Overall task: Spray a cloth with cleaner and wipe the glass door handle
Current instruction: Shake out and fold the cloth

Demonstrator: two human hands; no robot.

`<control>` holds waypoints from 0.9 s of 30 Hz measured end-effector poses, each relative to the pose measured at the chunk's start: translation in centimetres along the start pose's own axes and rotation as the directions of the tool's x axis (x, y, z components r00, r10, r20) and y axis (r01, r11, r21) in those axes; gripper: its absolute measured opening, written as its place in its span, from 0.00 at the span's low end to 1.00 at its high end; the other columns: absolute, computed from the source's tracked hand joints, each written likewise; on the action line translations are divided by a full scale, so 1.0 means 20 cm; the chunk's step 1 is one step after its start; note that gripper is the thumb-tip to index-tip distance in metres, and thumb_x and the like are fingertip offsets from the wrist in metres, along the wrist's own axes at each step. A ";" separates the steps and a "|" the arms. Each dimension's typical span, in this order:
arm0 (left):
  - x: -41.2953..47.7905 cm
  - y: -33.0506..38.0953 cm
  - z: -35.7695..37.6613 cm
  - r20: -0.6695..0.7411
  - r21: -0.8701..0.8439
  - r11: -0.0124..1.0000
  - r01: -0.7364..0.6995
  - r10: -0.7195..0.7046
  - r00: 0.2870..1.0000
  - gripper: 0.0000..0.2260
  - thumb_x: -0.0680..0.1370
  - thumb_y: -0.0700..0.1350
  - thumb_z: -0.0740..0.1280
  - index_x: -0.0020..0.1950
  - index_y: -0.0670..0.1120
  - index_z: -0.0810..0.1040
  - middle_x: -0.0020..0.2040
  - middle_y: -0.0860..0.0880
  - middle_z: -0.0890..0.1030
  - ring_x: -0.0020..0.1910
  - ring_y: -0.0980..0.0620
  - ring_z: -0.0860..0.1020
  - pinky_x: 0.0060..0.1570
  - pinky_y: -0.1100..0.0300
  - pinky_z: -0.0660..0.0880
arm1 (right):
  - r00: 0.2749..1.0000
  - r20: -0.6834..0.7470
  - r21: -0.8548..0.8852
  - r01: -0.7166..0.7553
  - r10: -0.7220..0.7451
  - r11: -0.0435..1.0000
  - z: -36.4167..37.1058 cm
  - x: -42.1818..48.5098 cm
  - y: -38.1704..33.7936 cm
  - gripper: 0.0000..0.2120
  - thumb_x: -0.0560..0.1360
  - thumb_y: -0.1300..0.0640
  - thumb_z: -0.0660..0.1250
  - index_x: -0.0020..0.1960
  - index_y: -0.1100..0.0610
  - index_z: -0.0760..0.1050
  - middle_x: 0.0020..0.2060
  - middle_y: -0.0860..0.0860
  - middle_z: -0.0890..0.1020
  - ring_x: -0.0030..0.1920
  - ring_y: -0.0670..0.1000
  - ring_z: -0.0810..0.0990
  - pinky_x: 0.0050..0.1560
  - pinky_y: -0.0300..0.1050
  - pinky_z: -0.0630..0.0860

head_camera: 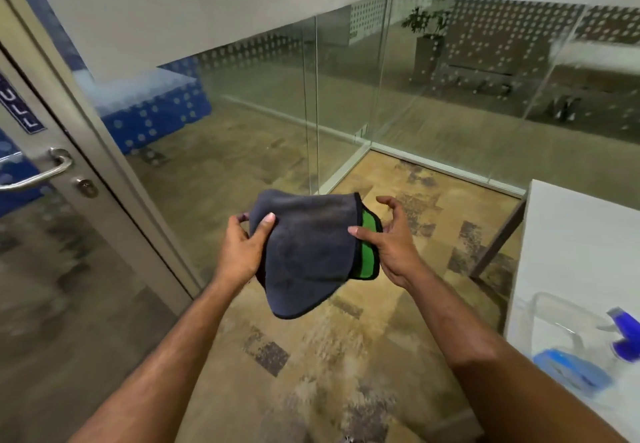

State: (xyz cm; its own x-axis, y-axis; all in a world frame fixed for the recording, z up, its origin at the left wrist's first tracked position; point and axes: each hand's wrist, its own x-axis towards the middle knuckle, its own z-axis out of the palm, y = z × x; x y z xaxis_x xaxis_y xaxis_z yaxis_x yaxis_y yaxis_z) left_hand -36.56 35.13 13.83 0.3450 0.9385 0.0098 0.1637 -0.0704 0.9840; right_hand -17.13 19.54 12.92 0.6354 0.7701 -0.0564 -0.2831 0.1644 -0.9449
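A folded grey cloth (306, 252) with a green inner side hangs in front of me at chest height. My left hand (242, 247) grips its left edge, thumb on top. My right hand (391, 242) holds its right edge, thumb on the grey face and fingers spread behind the green part. The metal door handle (41, 172) sits on the glass door at the far left, well apart from both hands. The spray bottle (625, 337), clear with a blue trigger head, lies blurred on the white table at the lower right.
A white table (581, 252) stands to my right with a clear container (561, 318) and a blue object (571, 368) on it. Glass partitions (346, 96) enclose the corner ahead. The door frame (104, 152) runs diagonally on the left. Patterned carpet (329, 356) covers the floor.
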 end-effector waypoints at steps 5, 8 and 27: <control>-0.06 0.04 0.13 0.129 -0.201 0.975 0.091 -0.065 0.989 0.22 0.74 0.49 0.76 0.62 0.50 0.69 0.34 0.49 0.82 0.31 0.54 0.81 0.30 0.60 0.77 | 0.999 0.022 -0.042 0.050 -0.049 0.998 -0.17 0.03 -0.07 0.11 0.66 0.65 0.79 0.42 0.50 0.84 0.41 0.50 0.84 0.44 0.51 0.82 0.46 0.45 0.79; -0.09 0.08 0.14 0.430 -0.259 0.965 0.049 0.070 0.900 0.29 0.62 0.41 0.84 0.58 0.48 0.76 0.51 0.52 0.85 0.48 0.56 0.84 0.45 0.63 0.81 | 0.990 0.142 -0.113 0.023 -0.006 0.993 -0.29 0.03 -0.15 0.26 0.59 0.66 0.82 0.55 0.52 0.83 0.50 0.50 0.85 0.51 0.50 0.84 0.51 0.42 0.80; -0.15 0.28 0.47 0.385 0.103 0.966 -0.239 0.182 0.905 0.10 0.67 0.44 0.76 0.42 0.45 0.77 0.36 0.57 0.81 0.36 0.62 0.77 0.37 0.71 0.74 | 0.989 0.144 -0.333 0.085 -0.039 0.939 -0.64 0.07 -0.41 0.09 0.76 0.68 0.66 0.45 0.56 0.79 0.39 0.52 0.79 0.40 0.49 0.77 0.38 0.43 0.74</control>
State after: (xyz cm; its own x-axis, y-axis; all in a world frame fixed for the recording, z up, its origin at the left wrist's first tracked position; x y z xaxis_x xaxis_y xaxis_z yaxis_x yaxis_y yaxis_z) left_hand -27.99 28.78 17.71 0.6979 0.7062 0.1197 0.1712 -0.3268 0.9295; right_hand -4.75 11.31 16.40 0.5361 0.8437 0.0273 0.0273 0.0150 -0.9995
